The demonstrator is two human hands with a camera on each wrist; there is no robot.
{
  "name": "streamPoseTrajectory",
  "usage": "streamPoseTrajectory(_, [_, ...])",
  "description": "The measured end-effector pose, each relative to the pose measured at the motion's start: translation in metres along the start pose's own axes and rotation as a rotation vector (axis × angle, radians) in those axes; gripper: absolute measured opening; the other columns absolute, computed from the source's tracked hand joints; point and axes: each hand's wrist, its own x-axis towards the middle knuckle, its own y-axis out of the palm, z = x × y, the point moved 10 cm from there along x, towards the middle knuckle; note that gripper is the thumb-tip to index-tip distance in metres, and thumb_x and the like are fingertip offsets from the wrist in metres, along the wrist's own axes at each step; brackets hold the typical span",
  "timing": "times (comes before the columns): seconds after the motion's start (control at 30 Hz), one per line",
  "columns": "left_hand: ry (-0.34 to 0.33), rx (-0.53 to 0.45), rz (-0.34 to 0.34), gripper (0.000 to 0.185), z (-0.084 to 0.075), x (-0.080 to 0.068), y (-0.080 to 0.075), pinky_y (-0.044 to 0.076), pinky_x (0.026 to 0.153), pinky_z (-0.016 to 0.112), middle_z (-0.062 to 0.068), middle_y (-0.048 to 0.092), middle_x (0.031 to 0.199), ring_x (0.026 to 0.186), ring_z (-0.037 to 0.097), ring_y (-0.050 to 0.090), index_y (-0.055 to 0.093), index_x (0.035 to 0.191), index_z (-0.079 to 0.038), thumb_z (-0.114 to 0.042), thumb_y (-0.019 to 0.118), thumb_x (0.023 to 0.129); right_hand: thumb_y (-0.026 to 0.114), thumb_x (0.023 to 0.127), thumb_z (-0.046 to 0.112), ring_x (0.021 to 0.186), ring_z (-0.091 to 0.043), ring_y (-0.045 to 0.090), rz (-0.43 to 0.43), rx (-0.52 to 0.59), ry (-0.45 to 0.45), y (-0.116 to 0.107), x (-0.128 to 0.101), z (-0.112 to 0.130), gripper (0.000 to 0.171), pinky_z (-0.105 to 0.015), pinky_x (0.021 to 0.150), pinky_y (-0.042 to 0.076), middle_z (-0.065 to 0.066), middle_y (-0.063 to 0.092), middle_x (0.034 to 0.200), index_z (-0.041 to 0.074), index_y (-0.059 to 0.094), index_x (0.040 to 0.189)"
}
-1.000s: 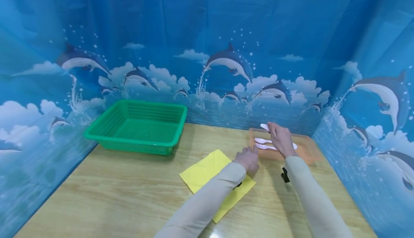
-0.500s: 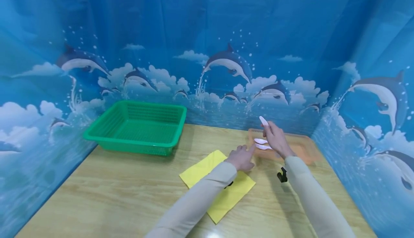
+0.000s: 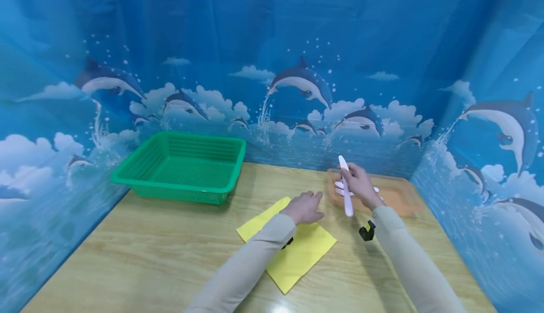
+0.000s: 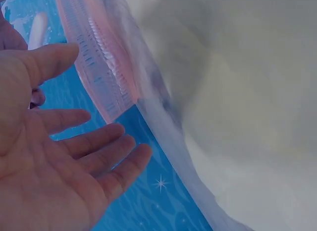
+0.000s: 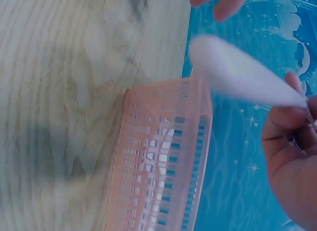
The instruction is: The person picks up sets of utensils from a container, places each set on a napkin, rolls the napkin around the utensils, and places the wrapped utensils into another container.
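Right hand [image 3: 359, 184]: a white plastic spoon [image 3: 345, 186] is pinched between thumb and fingers, lifted clear of the shallow orange plastic basket [image 3: 399, 198] at right of centre. One second back the same hand was down among the spoons in that basket; half a second back only a white tip showed above the fingers. Now the whole spoon is seen, held nearly upright, one end above the hand and the other below it. In the right wrist view the spoon [image 5: 242, 75] is blurred, so its bowl end cannot be told.

Left hand [image 3: 302, 207]: drawn back from the basket's near corner to a place above the far edge of the yellow square cloth [image 3: 293, 249]. Fingers are spread and straight, nothing is held; the left wrist view shows an open palm [image 4: 54, 156] with the basket wall [image 4: 101, 67] just beyond it.

Reading: one spoon is judged picked out, with the free hand brought toward the cloth. More white spoons [image 3: 340, 188] are left lying in the orange basket.

Edges and room: the basket is set near the back drape, at right of centre. The green mesh plastic basket [image 3: 180, 167] is set well apart at left of centre, nothing seen inside. Bare wooden desk [image 3: 140, 251] lies between it and the cloth. The cloth is laid flat, cornerwise to the desk's front edge.
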Motion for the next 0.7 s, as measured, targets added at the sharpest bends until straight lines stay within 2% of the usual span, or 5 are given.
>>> streamPoseTrajectory(0.17, [0.000, 0.011, 0.035, 0.065, 0.011, -0.006, 0.005, 0.043, 0.110, 0.041, 0.013, 0.044, 0.150, 0.137, 0.027, 0.045, 0.036, 0.151, -0.011, -0.040, 0.059, 0.097, 0.046, 0.105, 0.024, 0.066, -0.013, 0.059, 0.030, 0.057, 0.036, 0.012, 0.001, -0.003, 0.033, -0.031, 0.056, 0.052, -0.007, 0.062, 0.090, -0.004, 0.056, 0.117])
streamPoseTrajectory(0.4, [0.055, 0.086, 0.038, 0.058, 0.020, -0.021, 0.002, 0.048, 0.104, 0.036, 0.012, 0.054, 0.141, 0.128, 0.024, 0.053, 0.048, 0.142, -0.008, -0.040, 0.061, 0.095, 0.041, 0.106, 0.019, 0.064, -0.010, 0.058, 0.084, 0.104, 0.067, 0.034, 0.000, -0.004, 0.042, -0.035, 0.063, 0.058, -0.016, 0.055, 0.098, -0.011, 0.049, 0.134])
streamPoseTrajectory(0.5, [0.064, 0.084, 0.049, 0.058, 0.026, -0.026, -0.001, 0.044, 0.109, 0.034, 0.011, 0.053, 0.143, 0.131, 0.023, 0.051, 0.048, 0.142, -0.007, -0.040, 0.060, 0.096, 0.044, 0.105, 0.014, 0.065, -0.010, 0.060, 0.101, 0.101, 0.052, 0.043, 0.000, -0.001, 0.036, -0.036, 0.064, 0.059, -0.017, 0.057, 0.097, -0.012, 0.052, 0.129])
streamPoseTrajectory(0.7, [0.058, 0.066, 0.059, 0.064, 0.036, -0.032, -0.005, 0.040, 0.113, 0.034, 0.013, 0.049, 0.147, 0.134, 0.025, 0.049, 0.042, 0.147, -0.005, -0.039, 0.060, 0.096, 0.053, 0.101, 0.010, 0.065, -0.012, 0.061, 0.145, 0.064, 0.058, 0.063, -0.004, 0.003, 0.025, -0.049, 0.074, 0.059, -0.010, 0.060, 0.086, -0.010, 0.058, 0.114])
